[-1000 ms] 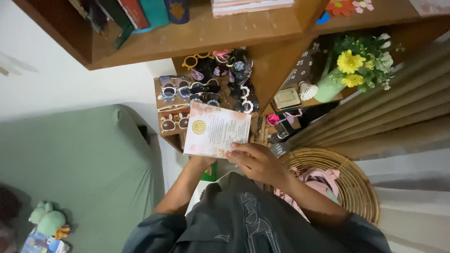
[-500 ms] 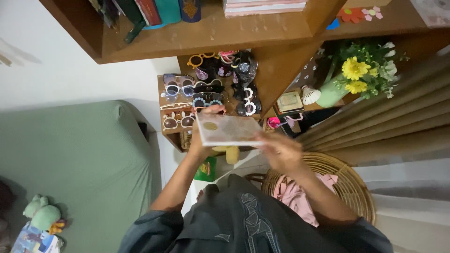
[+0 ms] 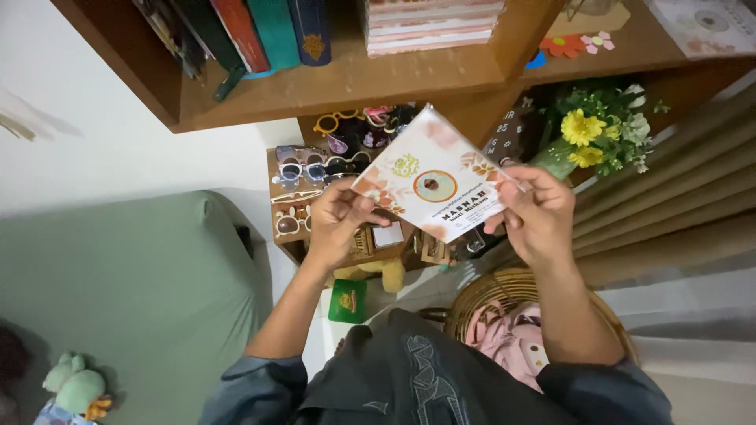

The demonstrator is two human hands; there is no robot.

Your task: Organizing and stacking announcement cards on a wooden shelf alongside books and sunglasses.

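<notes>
Nearest the camera: dark shirt, both forearms raised. Left hand and right hand hold a square floral booklet between them, cover side up, tilted like a diamond, in the air in front of the shelving. Left fingers are clamped on the lower left edge; right fingers are pinched on the right corner. Booklet touches nothing else.

Step, as I read it: cover is being looked over, two-handed. Any further turn or opening calls for one hand to let go and re-grip; the corner pinch is light, so the left clamp should carry the weight.

Below the hands: a round wicker basket with pink cloth inside, a small green packet on the floor, green bedding to the left.

Behind the booklet: a low shelf crowded with sunglasses. To the right, yellow flowers in a pot. Farthest: top wooden shelf with books upright.
</notes>
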